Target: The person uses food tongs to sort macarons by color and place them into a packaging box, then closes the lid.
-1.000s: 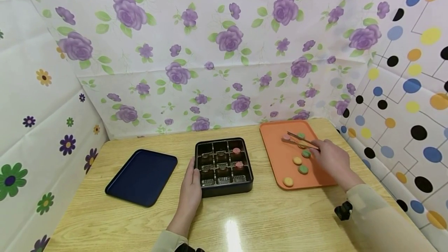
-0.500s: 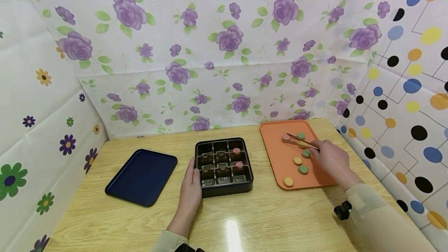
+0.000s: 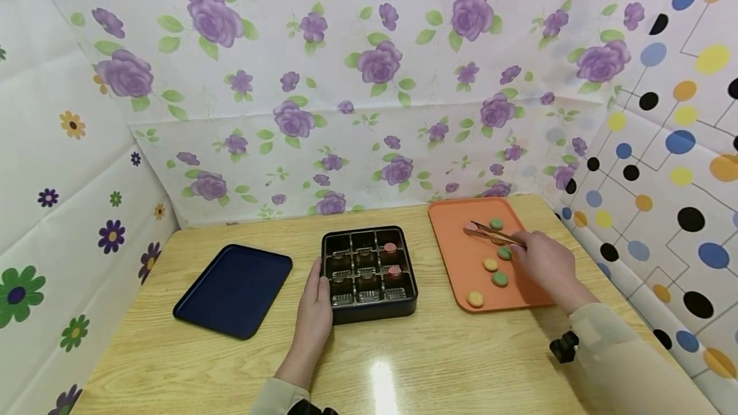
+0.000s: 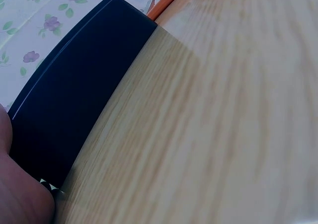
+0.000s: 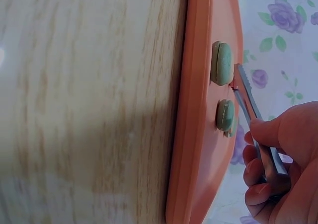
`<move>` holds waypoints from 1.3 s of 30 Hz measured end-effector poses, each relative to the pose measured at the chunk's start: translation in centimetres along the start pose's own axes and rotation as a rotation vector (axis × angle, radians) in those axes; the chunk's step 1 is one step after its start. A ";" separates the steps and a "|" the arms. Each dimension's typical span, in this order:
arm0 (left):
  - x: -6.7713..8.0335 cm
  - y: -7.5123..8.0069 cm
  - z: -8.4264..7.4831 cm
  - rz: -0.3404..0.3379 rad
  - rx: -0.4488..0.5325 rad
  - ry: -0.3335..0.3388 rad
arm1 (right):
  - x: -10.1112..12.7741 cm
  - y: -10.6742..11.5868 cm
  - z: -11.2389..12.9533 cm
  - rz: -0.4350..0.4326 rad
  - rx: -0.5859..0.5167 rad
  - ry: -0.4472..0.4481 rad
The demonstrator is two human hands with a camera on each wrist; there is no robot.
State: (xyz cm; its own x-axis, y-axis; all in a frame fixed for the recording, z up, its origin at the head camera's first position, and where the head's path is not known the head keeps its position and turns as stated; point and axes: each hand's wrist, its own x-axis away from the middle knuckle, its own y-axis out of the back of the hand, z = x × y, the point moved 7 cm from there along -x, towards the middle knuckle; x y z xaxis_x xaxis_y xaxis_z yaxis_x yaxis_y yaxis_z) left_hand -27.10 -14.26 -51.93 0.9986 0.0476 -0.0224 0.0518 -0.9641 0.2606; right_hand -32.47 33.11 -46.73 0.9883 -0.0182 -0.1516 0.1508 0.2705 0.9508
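Pinching the tongs over the orange tray, the right hand aimed their long axis away-left at the pink macaron; the left hand, fingers relaxed, touched the compartment box, well left.

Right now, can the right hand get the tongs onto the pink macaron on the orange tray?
Probably yes: the right hand holds the tongs, their tips at the pink macaron, nothing between.

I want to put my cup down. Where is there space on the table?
Bare wood lies along the near table edge, in front of the navy tray and the black compartment box. The orange tray is crowded with macarons and tongs.
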 end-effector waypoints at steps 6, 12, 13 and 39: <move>0.0 0.0 0.0 0.000 0.003 0.002 | -0.1 0.0 0.0 0.002 0.000 0.002; 0.0 0.0 0.0 0.000 -0.002 0.001 | 0.0 -0.1 0.1 0.003 -0.005 0.004; 0.1 0.0 0.0 0.001 -0.003 0.001 | 0.0 -0.1 0.1 -0.001 -0.005 0.004; 0.1 0.0 -0.2 0.002 0.008 -0.008 | 1.1 0.9 1.3 -0.069 -0.026 0.034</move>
State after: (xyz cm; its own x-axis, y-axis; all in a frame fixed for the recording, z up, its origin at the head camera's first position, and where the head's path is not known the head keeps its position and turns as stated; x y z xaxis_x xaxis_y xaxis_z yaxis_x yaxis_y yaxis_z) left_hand -26.96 -14.19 -51.74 0.9986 0.0431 -0.0295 0.0492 -0.9661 0.2534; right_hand -31.24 32.08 -45.64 0.9741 -0.0048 -0.2261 0.2175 0.2945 0.9306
